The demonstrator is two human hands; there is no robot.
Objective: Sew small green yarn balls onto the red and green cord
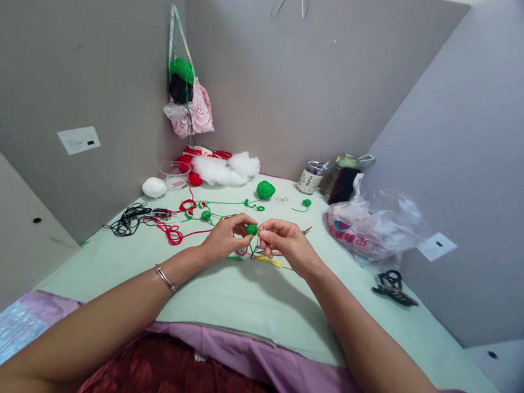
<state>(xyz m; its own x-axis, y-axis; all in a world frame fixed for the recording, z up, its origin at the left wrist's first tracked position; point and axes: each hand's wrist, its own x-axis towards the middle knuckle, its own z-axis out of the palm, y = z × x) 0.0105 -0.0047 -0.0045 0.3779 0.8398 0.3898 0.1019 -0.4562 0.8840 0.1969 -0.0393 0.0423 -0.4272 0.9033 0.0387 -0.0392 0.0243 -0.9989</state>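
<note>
My left hand (225, 237) pinches a small green crocheted ball (252, 229) between thumb and fingertips, above the table. Close against the ball's right side, my right hand (288, 240) is closed in a pinch; whatever lies between its fingertips is too small to make out. A dark strand of yarn (254, 253) hangs just below the two hands. Under my right hand lies a yellow-handled crochet hook (268, 261). Red and green yarn pieces lie around my left hand, among them a small green piece (206, 215).
Tangled black yarn (132, 219) and red yarn (173, 234) lie to the left. Behind are white stuffing (223, 168), a clear plastic cup (175, 176) and a green yarn ball (265, 190). A plastic bag (360, 226) and black hair claw (395, 288) are on the right.
</note>
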